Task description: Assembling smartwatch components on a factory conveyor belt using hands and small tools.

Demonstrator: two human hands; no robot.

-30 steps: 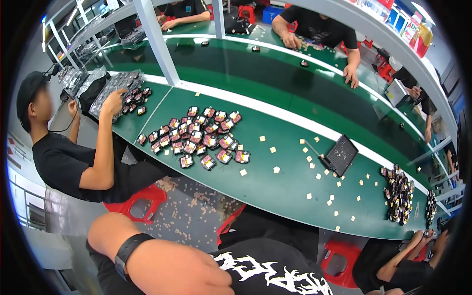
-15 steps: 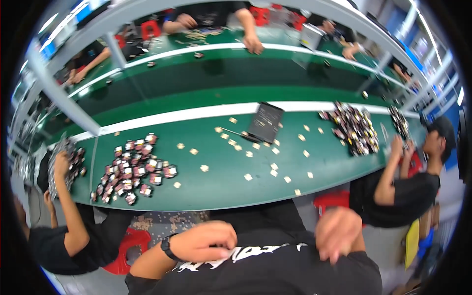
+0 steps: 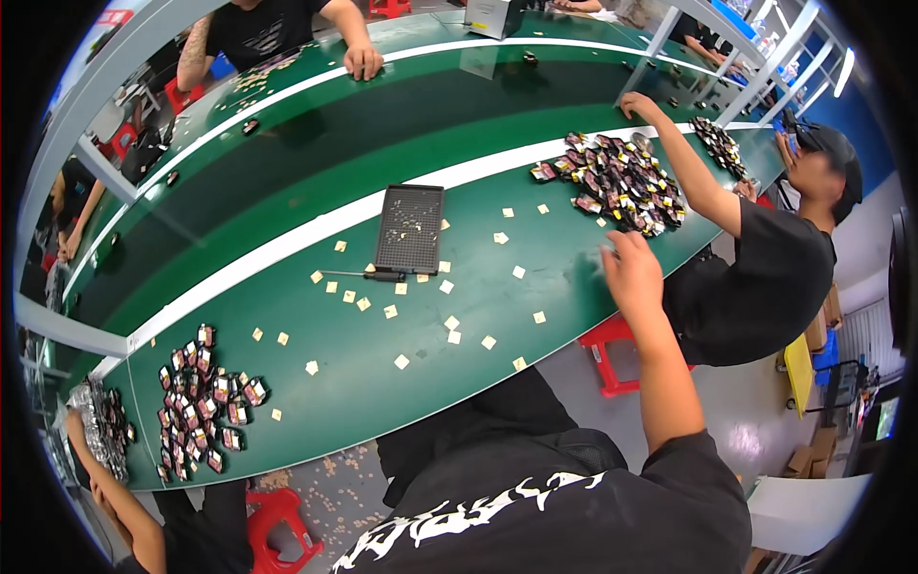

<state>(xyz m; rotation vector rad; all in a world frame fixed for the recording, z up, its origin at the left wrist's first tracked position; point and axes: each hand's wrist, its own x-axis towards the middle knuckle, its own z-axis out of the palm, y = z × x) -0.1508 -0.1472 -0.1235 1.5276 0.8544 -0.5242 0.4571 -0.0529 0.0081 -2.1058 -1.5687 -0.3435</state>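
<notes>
While the right hand (image 3: 634, 275) reaches out over the green table (image 3: 564, 273), its fingers are parted and loosely bent, with nothing seen in their grasp; the left hand is out of view, so its grip cannot be told. Nearest the reaching hand lies the right-hand heap of small dark units (image 3: 622, 182) — whether the fingertips touch it is unclear. Heaped near a seated co-worker (image 3: 765, 258), the units seem placed for easy reach from either seat. A second heap (image 3: 203, 402) sits at the far left, perhaps to keep the batches apart — pale squares (image 3: 402, 362) and a dark gridded tray (image 3: 394, 251) lie between.
</notes>
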